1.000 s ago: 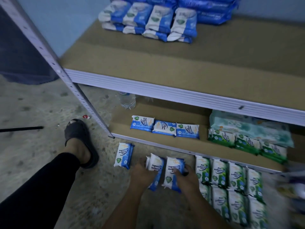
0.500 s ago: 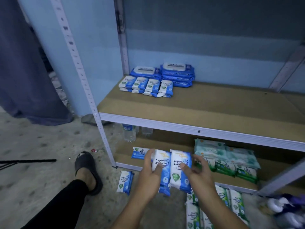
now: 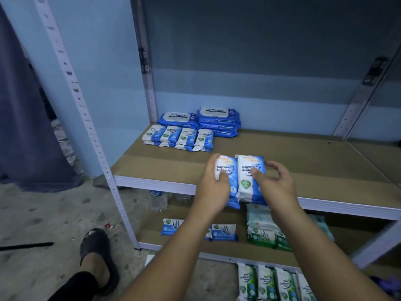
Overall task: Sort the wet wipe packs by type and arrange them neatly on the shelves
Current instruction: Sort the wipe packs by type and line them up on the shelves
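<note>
While my left hand (image 3: 210,190), right hand (image 3: 277,190) clamp blue-white plastic wipe packs (image 3: 247,177) over brown board shelf (image 3: 314,170) edge, rightward is open.

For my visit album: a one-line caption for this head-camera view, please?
Left hand and right hand hold two blue antibacterial wipe packs side by side over the upper shelf.

Blue packs (image 3: 244,181) in left hand (image 3: 213,189), right hand (image 3: 275,189)
</note>
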A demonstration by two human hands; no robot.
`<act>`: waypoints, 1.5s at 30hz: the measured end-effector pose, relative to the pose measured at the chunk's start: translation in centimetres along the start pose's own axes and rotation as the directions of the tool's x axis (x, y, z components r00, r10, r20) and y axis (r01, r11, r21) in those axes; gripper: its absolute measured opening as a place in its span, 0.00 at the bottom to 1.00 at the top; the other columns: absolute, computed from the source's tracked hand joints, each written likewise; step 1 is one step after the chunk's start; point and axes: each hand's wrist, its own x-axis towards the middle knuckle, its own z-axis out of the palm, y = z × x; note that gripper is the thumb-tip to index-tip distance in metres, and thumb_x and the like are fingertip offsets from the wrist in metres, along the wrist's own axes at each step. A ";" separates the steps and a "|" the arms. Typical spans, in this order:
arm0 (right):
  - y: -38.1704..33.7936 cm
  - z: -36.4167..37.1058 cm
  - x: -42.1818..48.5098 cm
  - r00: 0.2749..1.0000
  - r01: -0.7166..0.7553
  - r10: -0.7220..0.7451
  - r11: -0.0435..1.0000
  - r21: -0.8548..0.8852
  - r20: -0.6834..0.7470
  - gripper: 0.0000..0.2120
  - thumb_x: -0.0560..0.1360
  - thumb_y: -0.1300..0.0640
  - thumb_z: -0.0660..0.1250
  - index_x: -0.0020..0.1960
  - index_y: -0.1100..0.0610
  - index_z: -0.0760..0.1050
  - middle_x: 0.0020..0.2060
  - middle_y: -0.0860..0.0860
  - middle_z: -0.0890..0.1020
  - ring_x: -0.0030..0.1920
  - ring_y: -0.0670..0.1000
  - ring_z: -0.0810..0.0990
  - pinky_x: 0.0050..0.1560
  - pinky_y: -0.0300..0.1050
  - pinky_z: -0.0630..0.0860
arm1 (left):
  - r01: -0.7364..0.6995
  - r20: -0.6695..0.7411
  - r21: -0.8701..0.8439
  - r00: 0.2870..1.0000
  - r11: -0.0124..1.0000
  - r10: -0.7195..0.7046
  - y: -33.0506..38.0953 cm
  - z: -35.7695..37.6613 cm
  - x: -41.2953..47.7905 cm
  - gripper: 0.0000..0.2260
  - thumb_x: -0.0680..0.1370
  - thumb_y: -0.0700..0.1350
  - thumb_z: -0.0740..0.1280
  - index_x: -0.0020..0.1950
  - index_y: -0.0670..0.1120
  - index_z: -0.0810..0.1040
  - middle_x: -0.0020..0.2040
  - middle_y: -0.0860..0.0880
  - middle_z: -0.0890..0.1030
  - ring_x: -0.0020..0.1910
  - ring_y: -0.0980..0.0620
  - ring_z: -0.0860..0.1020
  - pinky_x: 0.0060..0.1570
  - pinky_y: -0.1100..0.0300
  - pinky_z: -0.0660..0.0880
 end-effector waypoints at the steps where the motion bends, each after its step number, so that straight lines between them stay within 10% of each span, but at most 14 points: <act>1: 0.3 0.3 1.4 1.000 0.003 -0.003 1.000 -0.024 -0.006 0.16 0.73 0.51 0.76 0.57 0.44 0.75 0.37 0.51 0.84 0.36 0.50 0.83 0.40 0.46 0.81 | 0.003 0.005 0.018 1.000 1.000 -0.003 0.2 0.5 1.3 0.21 0.84 0.46 0.57 0.76 0.61 0.64 0.63 0.57 0.75 0.53 0.58 0.77 0.51 0.63 0.72; 6: 1.3 1.4 5.7 1.000 0.004 -0.011 0.978 -0.210 -0.028 0.15 0.77 0.52 0.69 0.63 0.48 0.73 0.47 0.49 0.82 0.37 0.45 0.80 0.33 0.39 0.73 | 0.030 0.077 0.113 0.996 0.993 -0.039 -1.4 3.0 6.3 0.21 0.84 0.46 0.56 0.77 0.59 0.63 0.67 0.49 0.77 0.56 0.44 0.80 0.41 0.59 0.76; 11: 2.5 2.4 7.4 0.996 0.076 -0.086 0.889 -0.452 -0.002 0.16 0.80 0.49 0.63 0.66 0.52 0.73 0.54 0.54 0.82 0.53 0.57 0.79 0.55 0.50 0.75 | 0.017 0.008 0.438 1.000 0.899 -0.023 -2.8 4.0 7.6 0.22 0.84 0.49 0.54 0.78 0.59 0.61 0.74 0.48 0.70 0.73 0.43 0.64 0.73 0.48 0.59; 14: 3.6 2.3 7.9 0.987 0.140 -0.162 0.795 -0.590 0.015 0.19 0.80 0.49 0.62 0.69 0.52 0.74 0.59 0.59 0.77 0.61 0.63 0.74 0.65 0.54 0.70 | -0.037 0.026 0.542 0.999 0.840 0.027 -3.2 3.7 7.5 0.22 0.84 0.48 0.54 0.79 0.55 0.61 0.81 0.45 0.53 0.78 0.43 0.51 0.75 0.48 0.50; 18: 3.8 1.3 7.2 0.931 0.334 -0.354 0.736 -0.588 0.086 0.17 0.77 0.53 0.65 0.66 0.47 0.77 0.58 0.54 0.71 0.59 0.59 0.70 0.63 0.52 0.68 | -0.243 0.112 0.525 0.970 0.816 0.217 -3.8 2.5 7.5 0.21 0.82 0.47 0.58 0.76 0.54 0.68 0.81 0.48 0.55 0.78 0.48 0.54 0.77 0.48 0.54; 23: 4.6 -1.3 4.5 0.704 0.699 -0.579 0.464 -0.543 0.411 0.17 0.69 0.50 0.65 0.56 0.50 0.81 0.55 0.46 0.75 0.54 0.53 0.71 0.56 0.51 0.71 | -0.522 0.300 0.518 0.853 0.678 0.428 -4.7 0.0 5.0 0.19 0.76 0.55 0.67 0.67 0.52 0.78 0.72 0.55 0.70 0.71 0.55 0.65 0.70 0.57 0.65; 27: 5.9 -2.1 4.5 0.652 0.722 -0.600 0.308 -0.619 0.462 0.17 0.72 0.55 0.71 0.60 0.52 0.82 0.59 0.52 0.78 0.56 0.58 0.78 0.53 0.54 0.78 | -0.620 0.316 0.589 0.768 0.519 0.558 -6.1 -0.6 4.8 0.18 0.75 0.41 0.69 0.65 0.50 0.80 0.64 0.52 0.77 0.65 0.51 0.72 0.62 0.54 0.75; 37: 5.1 -0.1 6.9 0.670 0.679 -0.574 0.217 -0.701 0.472 0.19 0.59 0.64 0.82 0.49 0.54 0.86 0.52 0.60 0.83 0.35 0.61 0.84 0.31 0.51 0.81 | -0.613 0.280 0.630 0.751 0.476 0.598 -6.4 0.4 6.3 0.17 0.73 0.40 0.71 0.61 0.50 0.77 0.60 0.52 0.76 0.58 0.49 0.72 0.54 0.54 0.76; 45: 5.3 2.6 11.7 0.681 0.658 -0.590 0.232 -0.716 0.434 0.17 0.61 0.63 0.80 0.49 0.53 0.86 0.54 0.58 0.82 0.36 0.62 0.83 0.34 0.50 0.81 | -0.555 0.269 0.741 0.761 0.378 0.590 -6.6 2.0 12.5 0.20 0.69 0.36 0.72 0.59 0.49 0.77 0.57 0.49 0.78 0.51 0.45 0.74 0.48 0.52 0.77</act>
